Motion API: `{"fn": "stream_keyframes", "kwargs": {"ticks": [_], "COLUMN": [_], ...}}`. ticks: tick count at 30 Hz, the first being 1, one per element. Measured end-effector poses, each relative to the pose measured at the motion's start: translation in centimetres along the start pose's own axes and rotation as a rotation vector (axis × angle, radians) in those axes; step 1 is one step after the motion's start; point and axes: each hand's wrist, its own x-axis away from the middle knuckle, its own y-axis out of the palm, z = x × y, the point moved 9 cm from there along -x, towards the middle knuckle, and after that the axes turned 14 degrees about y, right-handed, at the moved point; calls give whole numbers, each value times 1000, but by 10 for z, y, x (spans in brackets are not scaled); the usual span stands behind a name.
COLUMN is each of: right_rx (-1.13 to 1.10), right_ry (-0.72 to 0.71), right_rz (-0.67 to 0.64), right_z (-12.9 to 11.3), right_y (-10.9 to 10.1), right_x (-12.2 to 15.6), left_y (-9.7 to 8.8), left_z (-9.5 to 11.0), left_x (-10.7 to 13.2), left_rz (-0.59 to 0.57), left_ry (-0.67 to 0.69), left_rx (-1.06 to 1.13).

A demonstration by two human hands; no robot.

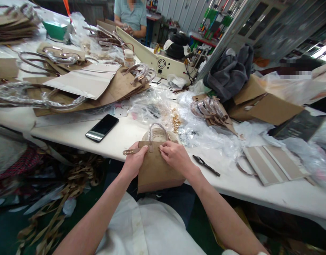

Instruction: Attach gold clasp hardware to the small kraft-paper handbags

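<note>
A: Where's the tan bag?
B: Table edge, 6 o'clock; contents can't tell.
A: Hands?
B: Left hand clamped on bag's top corner by strap tab; right hand pinching the rim, w/ handle at 12.

- Bag: plain tan-brown, with a gold clasp on its strap.
- Table: white.
- Phone: glossy black.
- Tool: black.
- Panels: grey with pale cream stripes.
- Card sheets: off-white on brown.
- Cloth: dark grey.
- Basin: green.
- Machine: cream.
- Shirt in the lap: white.
- Co-worker's shirt: muted teal.
- Hardware: gold.
</note>
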Motion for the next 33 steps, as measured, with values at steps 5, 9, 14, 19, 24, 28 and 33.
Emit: {"fn": "stream_keyframes", "kwargs": {"ticks": [5,9,14,19,24,28,33], "right_rx": [-28,-30,105,242,-70,-298,-401], "right_ry": [-111,-128,-151,-136,-151,196,484], "right_rz": [-48,-71,-159,-177,-114,279,116], "right_z": [0,0,-15,-25,-9,43,64], "right_y": [0,0,4,10,-10,-49,-32], "right_x": [1,-1,4,5,9,14,7], "left_y": [0,-3,-2,2,-2,0,6], "left_z": [-6,-8,-8,-5,-1,8,12], "left_x": [2,2,2,3,7,5,2], "left_rz": [23,58,73,57,-9,-108,-113], "left_ry": [-29,-18,-38,-9,-22,-50,-70], "left_rx": [44,19,31,56,113,196,164]}}
